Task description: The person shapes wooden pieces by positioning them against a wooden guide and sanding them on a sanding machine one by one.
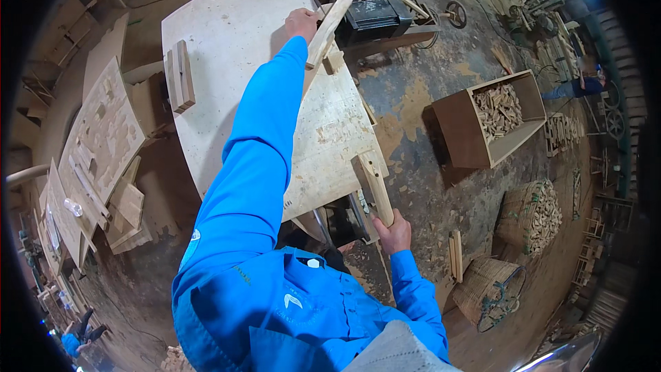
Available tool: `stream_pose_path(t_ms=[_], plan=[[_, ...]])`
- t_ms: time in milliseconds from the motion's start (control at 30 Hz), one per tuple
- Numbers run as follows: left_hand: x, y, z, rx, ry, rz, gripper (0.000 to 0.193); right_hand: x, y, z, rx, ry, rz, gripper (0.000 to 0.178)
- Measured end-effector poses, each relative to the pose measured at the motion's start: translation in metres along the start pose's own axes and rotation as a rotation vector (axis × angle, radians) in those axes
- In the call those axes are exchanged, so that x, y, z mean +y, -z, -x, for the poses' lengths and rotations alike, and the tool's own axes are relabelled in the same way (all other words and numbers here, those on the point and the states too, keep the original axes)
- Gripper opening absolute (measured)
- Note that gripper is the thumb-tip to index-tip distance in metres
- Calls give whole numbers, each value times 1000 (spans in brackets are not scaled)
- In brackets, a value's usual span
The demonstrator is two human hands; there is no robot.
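My left arm stretches across a pale wooden worktable (pixel 220 21) to its far end. There my left hand (pixel 301 24) is closed beside an upright wooden bar (pixel 330 31); what its fingertips hold, if anything, is hidden. Close to my body, at the table's near right corner, my right hand (pixel 394 233) is wrapped around the lower end of a wooden piece (pixel 377 189). The upper end of that piece rests at the table's corner. Two wooden strips (pixel 180 77) lie side by side on the table's left edge.
A black motor (pixel 375 14) sits beyond the table's far right corner. On the floor to the right stand a wooden box (pixel 463 131) of offcuts and two woven baskets (pixel 520 217). Boards (pixel 103 138) lean at the left. Another person (pixel 582 86) is far right.
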State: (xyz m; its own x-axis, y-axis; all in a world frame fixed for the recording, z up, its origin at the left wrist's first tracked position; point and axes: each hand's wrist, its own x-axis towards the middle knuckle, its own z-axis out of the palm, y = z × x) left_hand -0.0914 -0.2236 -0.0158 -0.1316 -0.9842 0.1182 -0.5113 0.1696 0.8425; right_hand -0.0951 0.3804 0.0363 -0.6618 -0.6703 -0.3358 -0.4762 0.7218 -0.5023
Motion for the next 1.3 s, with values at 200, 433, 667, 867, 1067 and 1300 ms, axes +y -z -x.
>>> stream_pose_path(t_ms=[200,433,667,867,1067,1300], plan=[[-3,-4,-1,-26,24,26,23,-4,2,1,2,-7,-32,47],[-4,-5,18,-41,6,6,25,10,2,12,1,-10,-56,48],[7,2,63,12,35,40,25,33,3,36,35,24,-68,43],[20,4,107,13,23,36,23,48,13,59,-18,-61,-38,44],[26,-1,131,0,-74,70,19,77,10,79,16,-32,-26,42],[25,5,149,47,-135,161,23,90,16,98,14,-42,-18,43]])
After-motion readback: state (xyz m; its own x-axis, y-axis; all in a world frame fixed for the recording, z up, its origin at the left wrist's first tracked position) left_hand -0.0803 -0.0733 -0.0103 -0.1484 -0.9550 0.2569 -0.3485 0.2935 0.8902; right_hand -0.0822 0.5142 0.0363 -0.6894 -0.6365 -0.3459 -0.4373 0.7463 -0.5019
